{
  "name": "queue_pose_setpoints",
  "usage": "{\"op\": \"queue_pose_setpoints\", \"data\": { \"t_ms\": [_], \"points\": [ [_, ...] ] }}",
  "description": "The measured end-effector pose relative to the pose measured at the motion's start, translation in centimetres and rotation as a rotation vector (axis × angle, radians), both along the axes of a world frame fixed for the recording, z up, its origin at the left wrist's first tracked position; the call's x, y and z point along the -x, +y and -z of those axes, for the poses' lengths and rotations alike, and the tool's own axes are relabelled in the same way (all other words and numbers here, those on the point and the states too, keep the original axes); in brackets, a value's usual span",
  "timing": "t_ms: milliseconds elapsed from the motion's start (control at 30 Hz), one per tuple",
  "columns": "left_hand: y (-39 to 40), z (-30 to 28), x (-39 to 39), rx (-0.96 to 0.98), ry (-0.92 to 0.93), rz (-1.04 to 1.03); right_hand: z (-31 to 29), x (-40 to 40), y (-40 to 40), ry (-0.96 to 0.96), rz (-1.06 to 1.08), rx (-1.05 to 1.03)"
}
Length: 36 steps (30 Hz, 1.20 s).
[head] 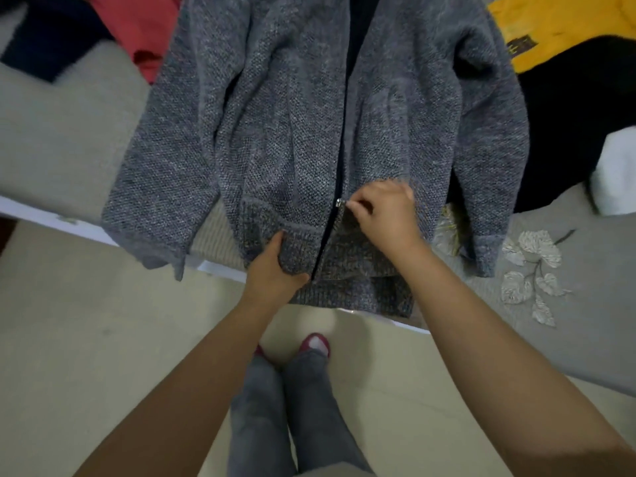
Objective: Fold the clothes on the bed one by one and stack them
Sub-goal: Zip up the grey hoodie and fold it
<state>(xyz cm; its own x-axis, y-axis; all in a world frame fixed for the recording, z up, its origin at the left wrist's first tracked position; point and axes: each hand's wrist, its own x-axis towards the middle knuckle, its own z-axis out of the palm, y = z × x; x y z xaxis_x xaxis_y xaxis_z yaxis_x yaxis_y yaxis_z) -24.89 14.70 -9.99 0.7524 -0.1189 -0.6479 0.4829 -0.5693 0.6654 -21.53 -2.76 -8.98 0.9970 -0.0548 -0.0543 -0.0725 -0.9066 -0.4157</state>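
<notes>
Spread over the grey bedcover (62, 132), front up: a grey knit zip cardigan (292, 132), sleeves lying out to either side, hem hanging over the near edge of the bed. Front open from the collar down to a point low on the body, zipped below that. Beyond it to the right, a yellow garment (550, 25) over a black garment (568, 132), with something white (616, 177) just beside. Beyond it to the left, a red garment (144, 25) and a dark navy one (48, 39). Embroidered pale leaves (530, 266) on the bedcover near the right sleeve cuff.

At the hem, left of the zip line: left hand (275, 270), thumb on top and fingers tucked beneath, gripping the ribbed band. Higher up, right of the zip line: right hand (382, 211), fingers curled, pinching the silver zipper pull (339, 202) at its fingertips. Both hands on the cardigan's lower front, close together, zip running between them.

Below, pale floor (86, 339), grey trousers (285, 418) and red slippers (315, 344).
</notes>
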Motion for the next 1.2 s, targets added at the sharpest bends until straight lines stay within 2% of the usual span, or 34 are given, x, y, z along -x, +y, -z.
{"op": "queue_pose_setpoints", "data": {
  "t_ms": [100, 167, 233, 300, 433, 567, 733, 867, 1000, 1100, 1200],
  "points": [
    [0.0, -0.1, -0.7, -0.293, -0.087, 0.252, 0.5, -0.8, -0.2, 0.099, -0.014, -0.089],
    [0.0, -0.7, -1.6, -0.548, -0.262, 0.342, 0.4, -1.3, -0.3, 0.146, 0.005, -0.173],
    [-0.3, -1.5, -2.7, -0.685, -0.342, 0.398, 0.5, -1.6, -0.4, 0.199, -0.035, -0.189],
    [-0.6, -1.4, -3.9, -0.711, -0.388, 0.397, 0.9, -1.8, -0.5, 0.218, -0.076, -0.170],
    [-1.6, 1.3, -5.0, -0.570, -0.722, 0.419, 1.5, -2.0, -0.9, 0.198, -0.045, -0.223],
    [-2.2, 4.4, -5.3, -0.599, -0.640, 0.552, 2.4, -2.2, -0.7, 0.114, -0.063, -0.168],
    [-1.3, 6.5, -5.6, -0.610, -0.586, 0.562, 3.1, -2.7, 0.8, 0.087, -0.112, 0.145],
    [-1.1, 5.4, -6.0, -0.648, -0.414, 0.647, 2.3, -4.6, 1.0, 0.002, -0.102, 0.177],
    [-1.2, 5.4, -6.1, -0.646, -0.333, 0.680, 1.0, -7.1, 0.2, -0.042, -0.102, 0.243],
    [-1.4, 4.3, -6.8, -0.618, -0.212, 0.705, 0.3, -8.6, -0.3, -0.088, -0.020, 0.195],
    [-1.7, 3.3, -7.2, -0.619, -0.177, 0.762, -0.2, -10.5, -0.9, -0.130, 0.051, 0.207]
  ]
}}
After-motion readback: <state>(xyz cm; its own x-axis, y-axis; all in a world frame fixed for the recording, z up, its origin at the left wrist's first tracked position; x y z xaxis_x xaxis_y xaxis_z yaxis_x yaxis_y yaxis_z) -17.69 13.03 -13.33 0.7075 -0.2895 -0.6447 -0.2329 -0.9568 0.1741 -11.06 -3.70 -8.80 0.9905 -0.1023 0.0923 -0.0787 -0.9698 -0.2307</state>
